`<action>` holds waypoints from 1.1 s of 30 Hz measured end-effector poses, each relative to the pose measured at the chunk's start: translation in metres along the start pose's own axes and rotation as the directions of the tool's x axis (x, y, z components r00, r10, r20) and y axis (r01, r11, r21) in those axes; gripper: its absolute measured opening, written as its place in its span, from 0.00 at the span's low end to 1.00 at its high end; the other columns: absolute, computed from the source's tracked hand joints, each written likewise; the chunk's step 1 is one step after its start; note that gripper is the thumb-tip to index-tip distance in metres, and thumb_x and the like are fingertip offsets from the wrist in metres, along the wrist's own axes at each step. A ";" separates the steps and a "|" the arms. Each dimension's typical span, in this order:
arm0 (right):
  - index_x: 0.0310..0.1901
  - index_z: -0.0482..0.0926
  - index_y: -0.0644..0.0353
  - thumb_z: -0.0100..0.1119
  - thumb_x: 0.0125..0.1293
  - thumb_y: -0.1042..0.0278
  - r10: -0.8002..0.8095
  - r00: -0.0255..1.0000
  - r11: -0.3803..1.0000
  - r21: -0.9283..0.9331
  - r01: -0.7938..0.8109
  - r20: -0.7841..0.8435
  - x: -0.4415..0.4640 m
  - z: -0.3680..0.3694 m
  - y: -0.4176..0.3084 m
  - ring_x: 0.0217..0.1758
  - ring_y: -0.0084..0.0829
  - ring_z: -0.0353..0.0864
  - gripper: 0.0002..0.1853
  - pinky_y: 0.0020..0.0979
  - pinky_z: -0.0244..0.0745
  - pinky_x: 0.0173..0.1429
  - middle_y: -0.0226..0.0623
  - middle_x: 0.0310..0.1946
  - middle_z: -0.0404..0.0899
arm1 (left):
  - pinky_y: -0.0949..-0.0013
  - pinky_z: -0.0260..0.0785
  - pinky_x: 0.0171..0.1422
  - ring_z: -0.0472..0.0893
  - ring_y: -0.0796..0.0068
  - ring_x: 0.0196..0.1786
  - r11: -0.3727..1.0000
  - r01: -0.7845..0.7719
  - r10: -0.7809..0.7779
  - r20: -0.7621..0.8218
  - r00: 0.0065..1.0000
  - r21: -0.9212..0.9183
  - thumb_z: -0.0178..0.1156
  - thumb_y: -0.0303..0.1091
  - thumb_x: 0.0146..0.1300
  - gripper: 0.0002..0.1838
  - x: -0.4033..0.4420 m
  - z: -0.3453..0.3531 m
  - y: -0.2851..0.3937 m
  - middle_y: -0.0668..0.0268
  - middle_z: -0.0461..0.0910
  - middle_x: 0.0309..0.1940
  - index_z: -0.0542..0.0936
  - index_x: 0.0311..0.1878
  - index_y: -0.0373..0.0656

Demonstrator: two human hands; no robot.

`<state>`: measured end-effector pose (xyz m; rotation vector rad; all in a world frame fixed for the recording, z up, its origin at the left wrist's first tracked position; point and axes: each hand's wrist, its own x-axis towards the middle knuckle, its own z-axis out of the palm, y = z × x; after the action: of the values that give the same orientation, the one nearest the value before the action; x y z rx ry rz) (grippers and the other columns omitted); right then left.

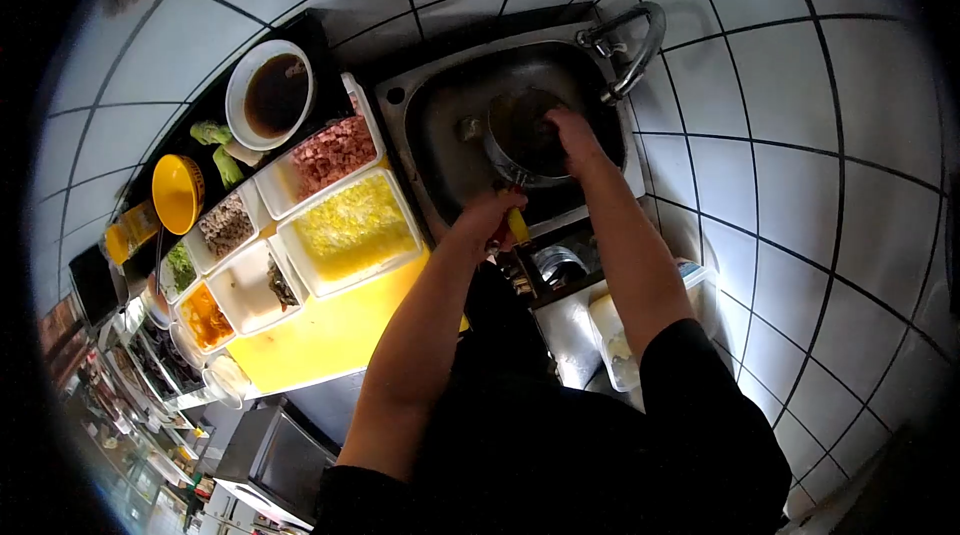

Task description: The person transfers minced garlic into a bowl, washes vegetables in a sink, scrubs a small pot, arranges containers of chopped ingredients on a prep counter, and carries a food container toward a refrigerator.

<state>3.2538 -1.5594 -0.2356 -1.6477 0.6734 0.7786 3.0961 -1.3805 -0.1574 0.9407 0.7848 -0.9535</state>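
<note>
A dark, round pot point(492, 150) sits tilted inside the sink point(440, 150). My left hand point(497, 212) is closed around the pot's handle point(518, 226), which shows yellow and red past my fingers. My right hand point(572, 140) reaches over the pot's right side with its fingers down inside. Those fingers look pressed together; what they hold, if anything, is lost in the dark. A small pale lump point(470, 128) lies by the pot's left side.
A curved faucet point(648, 50) rises at the sink's right corner. To the left stand trays of chopped pink meat point(335, 153) and yellow shreds point(360, 220), a bowl of brown liquid point(275, 97), a yellow bowl point(177, 197) and a yellow board point(320, 330). Tiled walls point(770, 95) close in the right.
</note>
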 end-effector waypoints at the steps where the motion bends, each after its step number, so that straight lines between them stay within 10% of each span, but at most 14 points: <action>1: 0.57 0.80 0.61 0.58 0.65 0.61 -0.131 0.987 0.987 0.086 0.138 -0.091 0.010 -0.009 0.006 0.53 0.39 0.80 0.21 0.39 0.72 0.60 0.40 0.52 0.81 | 0.61 0.74 0.33 0.82 0.67 0.36 0.999 -0.018 0.017 -0.051 0.999 -0.028 0.63 0.44 0.70 0.16 -0.001 0.008 -0.002 0.56 0.80 0.35 0.78 0.44 0.38; 5: 0.80 0.53 0.60 0.49 0.74 0.39 -0.266 0.893 0.963 -0.064 0.261 -0.364 -0.001 -0.040 0.017 0.83 0.50 0.50 0.43 0.51 0.51 0.82 0.50 0.82 0.44 | 0.60 0.73 0.29 0.84 0.59 0.34 0.974 -0.109 0.142 -0.158 0.977 0.200 0.61 0.39 0.65 0.18 -0.006 0.018 -0.007 0.47 0.82 0.39 0.75 0.47 0.30; 10: 0.75 0.61 0.58 0.47 0.75 0.40 0.004 0.843 0.977 0.182 0.112 -0.537 0.004 -0.028 0.063 0.77 0.47 0.60 0.37 0.52 0.57 0.78 0.45 0.75 0.58 | 0.54 0.76 0.46 0.84 0.46 0.44 0.700 -0.191 0.406 -0.163 0.899 0.688 0.59 0.39 0.64 0.21 -0.009 -0.002 -0.032 0.42 0.82 0.40 0.74 0.48 0.27; 16: 0.69 0.72 0.56 0.44 0.75 0.40 0.258 0.966 0.438 0.892 -0.115 -0.002 0.011 0.026 0.110 0.69 0.45 0.73 0.32 0.52 0.64 0.73 0.40 0.67 0.74 | 0.52 0.76 0.48 0.85 0.44 0.44 0.678 -0.248 0.522 -0.216 0.825 0.692 0.61 0.36 0.60 0.21 -0.082 0.024 0.005 0.42 0.83 0.39 0.76 0.51 0.30; 20: 0.62 0.77 0.59 0.46 0.74 0.39 0.147 0.906 0.266 0.866 -0.424 0.398 -0.013 0.067 0.109 0.63 0.44 0.77 0.31 0.52 0.71 0.68 0.42 0.61 0.79 | 0.51 0.77 0.46 0.85 0.41 0.42 0.590 -0.263 0.621 -0.222 0.752 0.763 0.61 0.34 0.59 0.20 -0.078 0.017 -0.005 0.43 0.83 0.36 0.77 0.54 0.35; 26: 0.68 0.71 0.64 0.40 0.79 0.47 -0.035 0.907 0.196 0.892 -0.406 0.421 -0.032 0.067 0.057 0.67 0.46 0.75 0.30 0.55 0.71 0.69 0.49 0.68 0.73 | 0.47 0.76 0.49 0.84 0.38 0.45 0.556 -0.227 0.623 -0.220 0.751 0.799 0.61 0.34 0.60 0.23 -0.096 0.018 0.000 0.41 0.83 0.36 0.74 0.58 0.36; 31: 0.63 0.76 0.64 0.46 0.77 0.48 -0.049 0.920 0.602 0.746 -0.283 0.389 0.031 0.014 0.014 0.65 0.48 0.77 0.28 0.53 0.69 0.71 0.48 0.65 0.75 | 0.43 0.74 0.52 0.82 0.36 0.47 0.545 -0.034 0.501 -0.294 0.814 0.838 0.60 0.36 0.61 0.25 -0.109 0.013 -0.004 0.39 0.83 0.39 0.73 0.62 0.39; 33: 0.62 0.78 0.61 0.51 0.75 0.47 -0.177 0.952 0.898 0.437 0.051 0.251 0.032 -0.012 -0.011 0.65 0.48 0.77 0.26 0.53 0.69 0.72 0.48 0.65 0.76 | 0.42 0.74 0.53 0.82 0.35 0.47 0.538 0.024 0.464 -0.320 0.826 0.842 0.59 0.36 0.61 0.25 -0.106 0.011 -0.012 0.39 0.83 0.39 0.73 0.61 0.39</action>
<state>3.2839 -1.5696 -0.2525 -1.1360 0.4909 0.7058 3.0471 -1.3606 -0.0645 2.1746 0.5919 -0.8171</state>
